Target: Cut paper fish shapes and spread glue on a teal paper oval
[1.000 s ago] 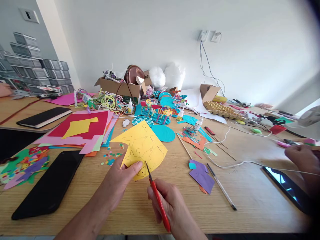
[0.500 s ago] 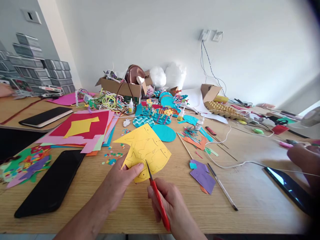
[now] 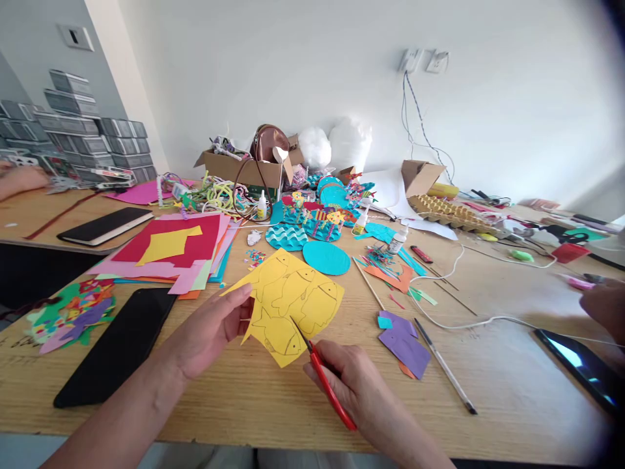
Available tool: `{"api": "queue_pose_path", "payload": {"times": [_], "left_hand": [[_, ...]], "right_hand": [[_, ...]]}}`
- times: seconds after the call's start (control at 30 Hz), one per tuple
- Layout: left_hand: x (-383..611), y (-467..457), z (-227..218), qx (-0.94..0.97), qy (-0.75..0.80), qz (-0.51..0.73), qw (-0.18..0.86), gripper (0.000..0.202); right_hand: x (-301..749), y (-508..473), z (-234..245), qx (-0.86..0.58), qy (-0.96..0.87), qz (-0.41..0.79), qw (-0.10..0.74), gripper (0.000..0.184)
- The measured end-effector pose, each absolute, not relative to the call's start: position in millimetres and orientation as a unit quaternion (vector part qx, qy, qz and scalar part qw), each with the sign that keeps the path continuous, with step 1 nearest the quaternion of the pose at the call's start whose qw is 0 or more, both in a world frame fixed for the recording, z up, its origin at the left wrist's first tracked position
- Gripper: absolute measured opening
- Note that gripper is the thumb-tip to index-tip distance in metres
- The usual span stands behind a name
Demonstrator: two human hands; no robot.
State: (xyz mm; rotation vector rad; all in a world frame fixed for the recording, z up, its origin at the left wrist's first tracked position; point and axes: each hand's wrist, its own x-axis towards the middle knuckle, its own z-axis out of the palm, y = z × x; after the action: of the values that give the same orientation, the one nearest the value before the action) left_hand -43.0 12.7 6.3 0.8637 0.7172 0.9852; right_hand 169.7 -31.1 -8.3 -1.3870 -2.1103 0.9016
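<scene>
1. Right hand is closed round the red scissors. The blades are narrow, with the tips at the yellow sheet's 5 o'clock edge.
2. Left hand pinches the yellow sheet at its 9 o'clock edge. The sheet sits front centre, raised off the table, with fish outlines drawn on it.
3. The sheet is likely light, thin and floppy, and it tears easily. It is best held at an edge close to the blades, not out at a far corner.
4. Black phone lies at 9 o'clock of the sheet; purple scraps and a pen lie at 3 o'clock.
5. Coloured paper stack at 11 o'clock.
6. Far 12 o'clock — cardboard box holds a brown bag and tangled bits. At 1 o'clock a small box stands open, contents hidden, with an egg tray just beside it.
7. Another person's hand is at far 3 o'clock.
</scene>
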Motion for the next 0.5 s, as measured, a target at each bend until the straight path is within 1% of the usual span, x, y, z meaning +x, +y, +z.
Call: {"api": "queue_pose_path", "payload": {"times": [0.07,0.17,0.3,0.5], "left_hand": [[-41.8,13.6,6.6,0.392,0.333,0.435,0.739,0.028],[-36.0,10.6,6.9,0.412,0.374,0.416,0.719,0.023],[-28.6,6.8,5.7,0.4,0.404,0.423,0.706,0.022],[-29.2,12.3,1.8,0.342,0.341,0.455,0.748,0.034]], "right_hand": [[172.9,-29.0,-5.8,-0.498,-0.775,0.325,0.214,0.034],[175.9,-26.3,-3.3,-0.489,-0.781,0.326,0.209,0.034],[176.4,-25.1,-2.8,-0.481,-0.785,0.329,0.21,0.034],[178.9,-24.0,-5.7,-0.478,-0.784,0.34,0.202,0.034]]}}
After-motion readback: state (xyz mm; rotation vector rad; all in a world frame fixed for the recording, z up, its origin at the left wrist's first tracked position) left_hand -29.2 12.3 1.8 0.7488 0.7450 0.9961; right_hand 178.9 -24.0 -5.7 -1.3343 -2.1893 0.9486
